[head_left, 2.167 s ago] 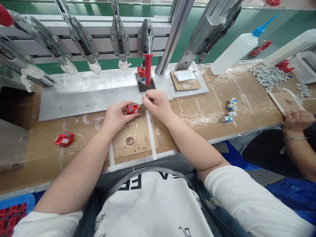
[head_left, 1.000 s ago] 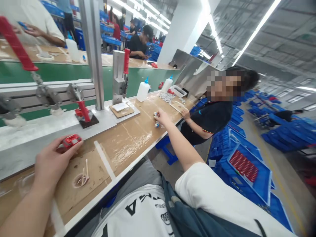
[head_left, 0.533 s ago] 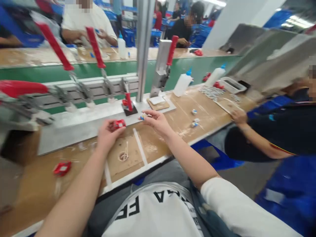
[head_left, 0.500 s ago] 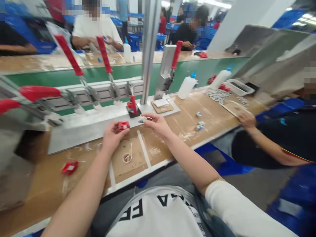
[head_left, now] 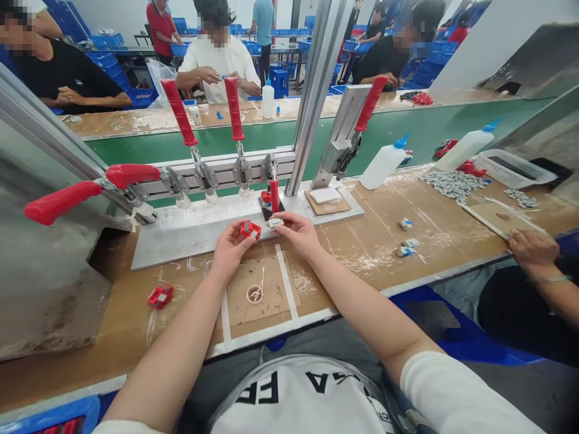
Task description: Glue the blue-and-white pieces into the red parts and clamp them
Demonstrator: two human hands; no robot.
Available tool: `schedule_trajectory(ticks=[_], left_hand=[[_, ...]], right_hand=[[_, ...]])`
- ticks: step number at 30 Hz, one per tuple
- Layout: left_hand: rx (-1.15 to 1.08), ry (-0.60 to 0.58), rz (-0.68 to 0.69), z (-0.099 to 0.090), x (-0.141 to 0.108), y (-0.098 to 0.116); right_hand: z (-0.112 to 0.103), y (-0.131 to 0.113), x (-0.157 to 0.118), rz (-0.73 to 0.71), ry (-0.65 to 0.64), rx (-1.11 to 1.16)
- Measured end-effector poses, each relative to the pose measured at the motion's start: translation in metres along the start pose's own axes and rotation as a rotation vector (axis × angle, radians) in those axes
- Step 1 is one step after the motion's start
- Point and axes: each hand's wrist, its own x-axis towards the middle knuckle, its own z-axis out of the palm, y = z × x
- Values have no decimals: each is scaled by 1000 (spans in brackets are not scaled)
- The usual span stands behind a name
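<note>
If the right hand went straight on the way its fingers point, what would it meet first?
Probably the red part in the left hand, met by the white piece in the right hand; depth is unclear from this view.

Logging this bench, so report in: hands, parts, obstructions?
Left hand holding red part. Right hand holding small pale piece, close beside it. Nothing visible between them; cup and swab nearer the body.

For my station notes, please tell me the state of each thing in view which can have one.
Left hand, closed on red part
Right hand, closed on small pale part
Clamp nearest the hands, handle down
Two clamps left of it, handles raised
Small cup, open, swab in it
Nearer white bottle, standing, blue nozzle on
</note>
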Motion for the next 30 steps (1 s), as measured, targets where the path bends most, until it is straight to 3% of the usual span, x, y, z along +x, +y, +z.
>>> schedule_trajectory(ticks=[6,13,18,25,30], left_hand=[[17,8,-6,1,0,2],[154,-22,-20,3,-2,6],[227,-17,-44,3,-2,3],[254,-18,-72,5,-4,3],[243,2,-26,7,-5,8]], right_hand=[[-1,-4,-2,-43,-14,-8],[1,-6,-10,-195,-81,-398],[-2,-7,-11,-254,-135,-537],[-4,-2,-9,-221,-171,-567],[3,-1,-10,-241,-96,-491]])
